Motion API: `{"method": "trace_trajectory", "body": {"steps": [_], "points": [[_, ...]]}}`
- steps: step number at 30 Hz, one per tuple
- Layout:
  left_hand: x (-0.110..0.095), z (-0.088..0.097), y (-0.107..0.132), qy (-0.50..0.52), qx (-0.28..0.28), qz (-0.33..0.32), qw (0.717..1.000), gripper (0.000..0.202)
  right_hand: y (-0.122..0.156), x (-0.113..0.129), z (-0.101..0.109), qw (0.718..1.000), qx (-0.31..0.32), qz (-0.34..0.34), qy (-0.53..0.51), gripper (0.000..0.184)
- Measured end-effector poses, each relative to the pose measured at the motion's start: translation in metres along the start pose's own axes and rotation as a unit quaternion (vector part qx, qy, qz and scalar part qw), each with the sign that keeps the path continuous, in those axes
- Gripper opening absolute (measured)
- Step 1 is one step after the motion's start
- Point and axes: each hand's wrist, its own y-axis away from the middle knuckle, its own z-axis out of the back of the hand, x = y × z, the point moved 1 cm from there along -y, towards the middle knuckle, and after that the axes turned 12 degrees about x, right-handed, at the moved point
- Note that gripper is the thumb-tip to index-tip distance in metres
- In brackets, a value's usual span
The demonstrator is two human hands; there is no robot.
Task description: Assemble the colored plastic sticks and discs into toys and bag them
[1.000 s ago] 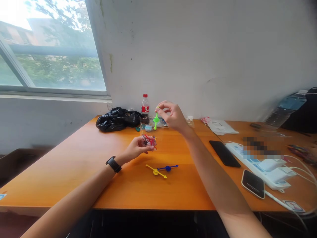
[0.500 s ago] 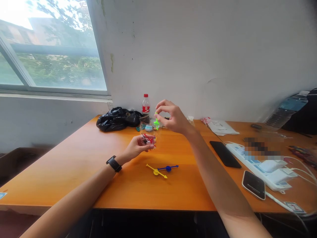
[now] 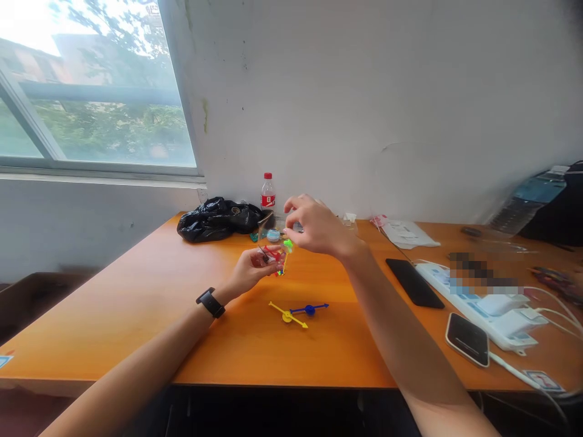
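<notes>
One green spinner [image 3: 288,245] | axis unclear | (yellow spinner [image 3: 286,316]: tip right, nearward)

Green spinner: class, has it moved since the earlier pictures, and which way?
Yes, downward: judged against the red-capped bottle, the green spinner now shows lower in the view, nearer the left hand.

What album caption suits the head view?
Right hand above a green piece, left hand holding a clear container; yellow arrow and blue arrow on the table.

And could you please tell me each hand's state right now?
Left hand: closed, holding the clear bag.
Right hand: fingers curled above the green spinner; whether gripping cannot be told.
</notes>
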Motion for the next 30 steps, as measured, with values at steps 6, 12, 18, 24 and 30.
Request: {"method": "trace_trajectory", "body": {"steps": [6, 12, 18, 24, 30], "points": [[0.006, 0.002, -0.002, -0.009, 0.020, -0.014, 1.000, 0.055, 0.003, -0.001, 0.001, 0.995, 0.034, -0.078, -0.060, 0.038], [-0.008, -0.001, 0.001, -0.011, 0.008, -0.012, 1.000, 0.060, 0.006, -0.012, 0.001, 0.987, 0.081, -0.020, -0.138, 0.032], [-0.016, -0.006, 0.003, 0.050, 0.045, -0.012, 0.998, 0.062, 0.002, -0.011, 0.005, 0.987, 0.027, 0.020, -0.154, 0.018], [-0.014, -0.003, 0.003, 0.050, 0.032, 0.001, 0.998, 0.062, -0.001, -0.009, 0.001, 0.989, -0.022, 0.014, -0.146, 0.017], [-0.013, -0.004, 0.003, 0.050, 0.051, 0.021, 0.997, 0.052, -0.004, -0.004, 0.001, 0.981, -0.097, 0.009, -0.165, 0.017]]}}
